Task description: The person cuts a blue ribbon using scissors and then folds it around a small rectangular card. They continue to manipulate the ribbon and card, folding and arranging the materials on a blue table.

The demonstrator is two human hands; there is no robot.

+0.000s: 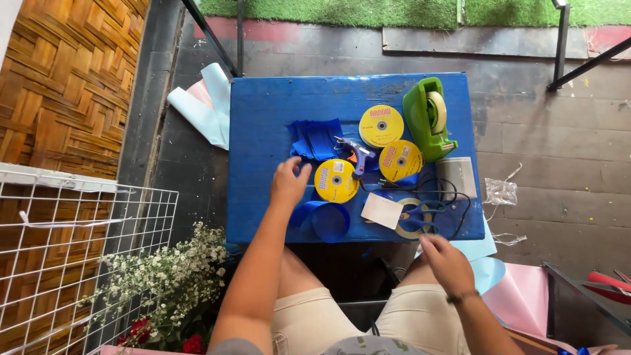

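Note:
My left hand hovers over the blue table with fingers apart and nothing in it. It is just left of a yellow ribbon spool and below a pile of cut blue ribbon pieces. A loop of blue ribbon lies right under it at the table's front edge. My right hand is at the front edge with fingers curled together, just below the blue-handled scissors. I see nothing in it. A white card lies between the loop and the scissors.
Two more yellow spools, a glue gun, a green tape dispenser, a pale box and a black cord crowd the table's right half. A white wire grid, white flowers and pastel paper sheets stand around it.

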